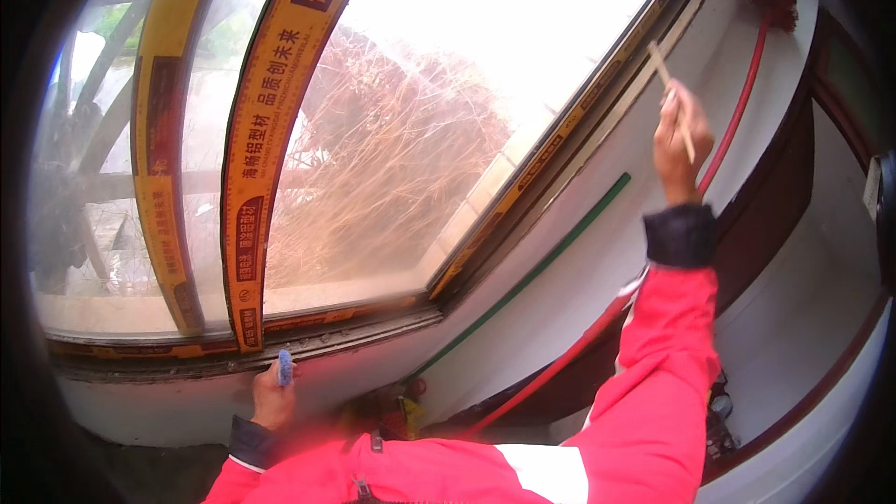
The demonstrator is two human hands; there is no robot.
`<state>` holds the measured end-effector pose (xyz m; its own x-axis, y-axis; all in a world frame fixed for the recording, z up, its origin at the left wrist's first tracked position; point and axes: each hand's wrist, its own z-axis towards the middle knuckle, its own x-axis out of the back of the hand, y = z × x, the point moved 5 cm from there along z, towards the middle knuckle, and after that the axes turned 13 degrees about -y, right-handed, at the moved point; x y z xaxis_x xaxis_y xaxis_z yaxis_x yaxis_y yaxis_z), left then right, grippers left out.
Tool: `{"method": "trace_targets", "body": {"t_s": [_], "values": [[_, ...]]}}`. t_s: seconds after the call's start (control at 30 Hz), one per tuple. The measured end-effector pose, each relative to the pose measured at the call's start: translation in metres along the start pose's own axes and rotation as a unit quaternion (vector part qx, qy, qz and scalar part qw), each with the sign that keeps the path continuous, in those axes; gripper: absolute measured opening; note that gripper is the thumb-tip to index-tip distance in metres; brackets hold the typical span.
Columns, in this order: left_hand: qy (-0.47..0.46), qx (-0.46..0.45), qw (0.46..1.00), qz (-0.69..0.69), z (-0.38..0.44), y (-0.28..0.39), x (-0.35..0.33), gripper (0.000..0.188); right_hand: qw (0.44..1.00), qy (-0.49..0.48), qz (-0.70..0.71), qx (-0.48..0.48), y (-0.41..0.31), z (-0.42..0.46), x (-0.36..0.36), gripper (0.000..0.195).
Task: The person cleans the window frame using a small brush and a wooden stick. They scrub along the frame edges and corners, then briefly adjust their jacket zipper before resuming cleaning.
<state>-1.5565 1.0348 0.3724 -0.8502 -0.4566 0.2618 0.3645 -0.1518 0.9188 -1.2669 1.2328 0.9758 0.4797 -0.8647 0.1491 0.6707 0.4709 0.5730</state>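
My right hand (680,129) is raised beside the window's right edge, its fingers closed around a thin wooden stick (660,64). The stick's upper end is close to the side frame (560,147) of the window. Low on the left, my left hand (274,395) grips a small blue object (285,367), perhaps a sponge or brush; its exact kind cannot be told. That hand is just below the dirty window sill track (336,341). Orange printed protective film covers the upright sash frame (262,154) above it. The window glass (392,175) looks dusty.
A red-handled brush or broom (752,77) leans on the white wall at the right. A green rod (532,266) slants along the wall under the window. Dark red panels (770,203) and a dark-red-edged ledge (812,420) lie farther right. Dry branches show outside.
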Motion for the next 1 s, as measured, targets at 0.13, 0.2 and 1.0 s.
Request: {"method": "trace_targets", "body": {"t_s": [0.13,0.2,1.0], "values": [[0.011,0.0,1.0,0.021,-0.002,-0.013,-0.008,0.009,0.991,-0.045,-0.124,-0.039,0.05,0.073,0.003,0.022],[0.003,0.019,0.999,0.039,-0.002,-0.006,-0.01,0.008,0.979,-0.102,-0.168,-0.06,0.061,0.086,-0.003,0.023],[-0.142,0.014,0.975,-0.173,-0.036,0.017,0.007,0.027,0.321,-0.062,0.674,-0.662,-0.213,-0.412,-0.019,0.03]]}}
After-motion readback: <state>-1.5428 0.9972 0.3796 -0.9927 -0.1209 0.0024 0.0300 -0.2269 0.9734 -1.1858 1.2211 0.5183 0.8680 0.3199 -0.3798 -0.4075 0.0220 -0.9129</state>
